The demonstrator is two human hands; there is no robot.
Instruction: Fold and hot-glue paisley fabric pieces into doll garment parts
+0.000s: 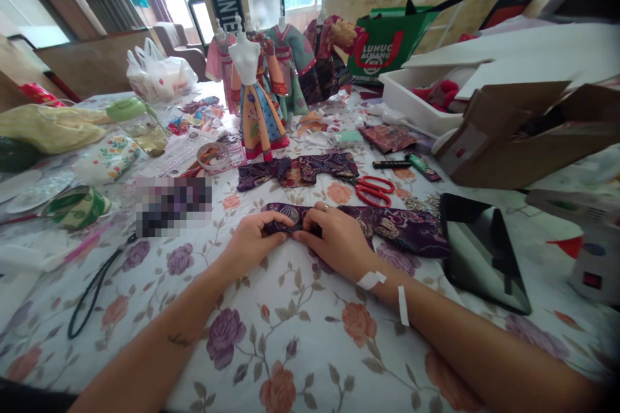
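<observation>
A dark purple patterned cloth (pixel 411 231) lies across the middle of the flowered tablecloth (pixel 271 310). Its left end is pinched between the thumb and fingers of my left hand (pixel 252 237). Just beside it, my right hand (pixel 339 237) grips the same cloth, fingers bent over it and thumb close to the left thumb. Two strips of white tape stick to my right wrist and forearm. Beyond my hands lies a second purple patterned piece (pixel 300 170), with red-handled scissors (pixel 374 190) at its right.
Small dressed mannequins (pixel 259 110) stand at the back. On the right are a black tablet (pixel 484 251), a cardboard box (pixel 508 142) and a white bin (pixel 416 103). Green tape (pixel 77 208), a lidded jar (pixel 145 132) and a cord (pixel 94 293) are at left.
</observation>
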